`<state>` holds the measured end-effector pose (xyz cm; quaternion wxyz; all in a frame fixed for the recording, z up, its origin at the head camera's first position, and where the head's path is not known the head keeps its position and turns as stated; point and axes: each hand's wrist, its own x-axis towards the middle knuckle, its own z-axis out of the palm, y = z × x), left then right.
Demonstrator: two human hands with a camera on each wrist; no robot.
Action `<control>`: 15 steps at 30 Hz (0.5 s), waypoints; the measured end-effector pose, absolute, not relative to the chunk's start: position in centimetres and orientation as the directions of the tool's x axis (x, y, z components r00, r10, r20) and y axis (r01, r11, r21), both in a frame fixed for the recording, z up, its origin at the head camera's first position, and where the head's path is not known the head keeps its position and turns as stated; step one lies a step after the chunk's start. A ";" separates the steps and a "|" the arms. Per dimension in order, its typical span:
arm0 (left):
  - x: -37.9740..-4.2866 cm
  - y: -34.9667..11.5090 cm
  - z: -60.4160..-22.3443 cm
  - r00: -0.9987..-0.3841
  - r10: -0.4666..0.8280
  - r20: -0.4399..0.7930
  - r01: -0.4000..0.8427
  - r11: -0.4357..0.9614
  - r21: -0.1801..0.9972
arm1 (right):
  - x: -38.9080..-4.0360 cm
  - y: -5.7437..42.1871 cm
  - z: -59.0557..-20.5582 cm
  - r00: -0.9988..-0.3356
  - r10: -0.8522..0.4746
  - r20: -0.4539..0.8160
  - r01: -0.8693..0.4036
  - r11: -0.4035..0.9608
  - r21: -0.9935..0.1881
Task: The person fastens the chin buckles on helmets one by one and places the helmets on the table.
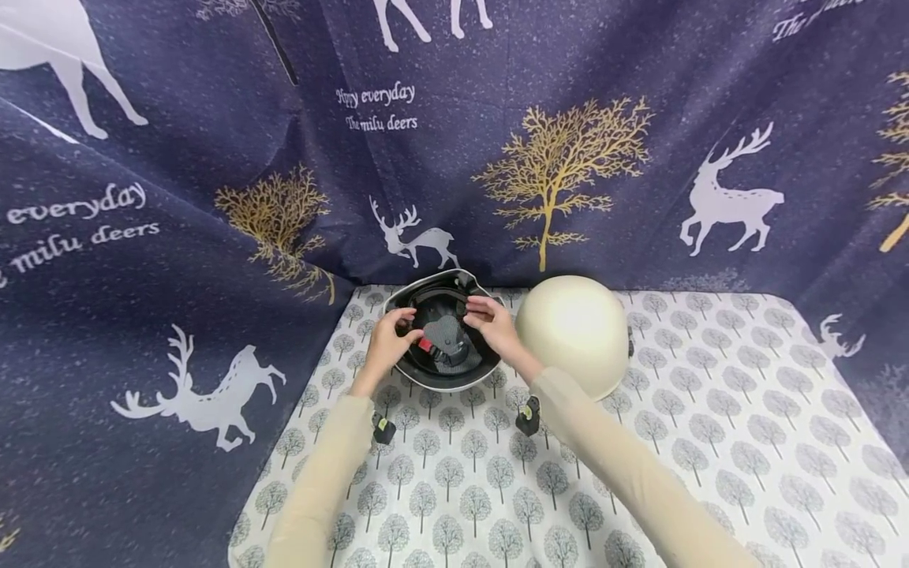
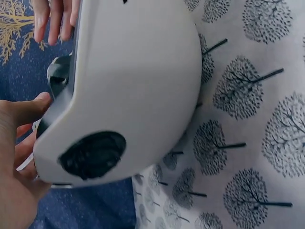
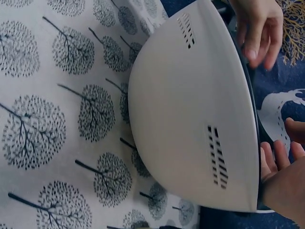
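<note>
A pale helmet (image 2: 138, 81) lies upturned on the table, its black lining (image 1: 419, 371) facing up. Grey mesh padding (image 1: 445, 334) and a red buckle piece (image 1: 425, 344) show inside. My left hand (image 1: 387, 343) is at the helmet's left rim, thumb and bent fingers spread apart with a gap between them. Over the right part of the opening, my right hand (image 1: 495, 325) has loosely bent fingers. I see nothing clearly gripped in either hand; the fingertips' contact with the lining is partly hidden. In the left wrist view a dark strap loop (image 2: 59, 76) rises above the rim.
A second cream helmet (image 1: 571, 335) sits dome-up to the right, close to my right forearm. The table is covered by a white tree-print cloth (image 1: 454, 489). Behind and to the left hangs a navy deer-print curtain (image 1: 440, 173).
</note>
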<state>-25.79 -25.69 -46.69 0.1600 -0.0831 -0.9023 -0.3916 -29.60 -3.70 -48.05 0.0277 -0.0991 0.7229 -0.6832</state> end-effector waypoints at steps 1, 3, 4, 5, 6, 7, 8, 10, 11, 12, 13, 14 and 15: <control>-25.7 -25.9 -46.7 -0.933 0.016 0.359 0.271 0.687 0.674 | -29.7 -3.6 -48.0 -0.980 -0.170 0.105 -0.114 0.046 -0.992; -25.5 -26.2 -46.7 -0.929 0.006 0.371 0.268 0.700 0.661 | -29.8 -3.3 -47.9 -0.982 -0.137 0.129 -0.138 0.055 -0.989; -25.5 -26.4 -46.8 -0.926 0.002 0.378 0.267 0.711 0.650 | -29.8 -3.1 -47.9 -0.982 -0.122 0.142 -0.150 0.058 -0.987; -25.4 -26.6 -46.8 -0.924 -0.005 0.382 0.263 0.715 0.647 | -29.8 -3.0 -47.9 -0.982 -0.109 0.157 -0.164 0.057 -0.985; -25.4 -26.8 -46.8 -0.923 -0.012 0.384 0.261 0.717 0.647 | -29.8 -2.9 -47.9 -0.980 -0.095 0.173 -0.179 0.064 -0.982; -25.2 -26.9 -46.9 -0.921 -0.013 0.390 0.264 0.716 0.646 | -29.9 -2.8 -48.0 -0.979 -0.077 0.187 -0.192 0.066 -0.979; -25.1 -27.1 -46.9 -0.920 -0.014 0.392 0.267 0.711 0.651 | -29.9 -2.7 -48.0 -0.978 -0.060 0.201 -0.205 0.064 -0.977; -24.8 -27.3 -47.0 -0.917 -0.009 0.398 0.278 0.700 0.658 | -30.0 -2.4 -48.1 -0.974 -0.030 0.224 -0.225 0.071 -0.972; -24.6 -27.4 -47.0 -0.918 -0.005 0.396 0.284 0.689 0.667 | -30.1 -2.3 -48.1 -0.972 -0.012 0.236 -0.237 0.080 -0.968; -24.5 -27.4 -47.1 -0.918 0.003 0.396 0.291 0.683 0.670 | -30.1 -2.1 -48.1 -0.970 0.010 0.244 -0.242 0.091 -0.966; -24.2 -27.5 -47.1 -0.920 0.009 0.391 0.292 0.681 0.671 | -30.1 -2.0 -48.2 -0.968 0.027 0.250 -0.247 0.095 -0.964; -24.0 -27.7 -47.3 -0.923 0.015 0.385 0.291 0.681 0.672 | -30.0 -1.9 -48.2 -0.966 0.043 0.254 -0.249 0.108 -0.963; -23.8 -27.8 -47.4 -0.925 0.020 0.379 0.291 0.679 0.674 | -30.0 -1.8 -48.3 -0.965 0.056 0.257 -0.248 0.124 -0.961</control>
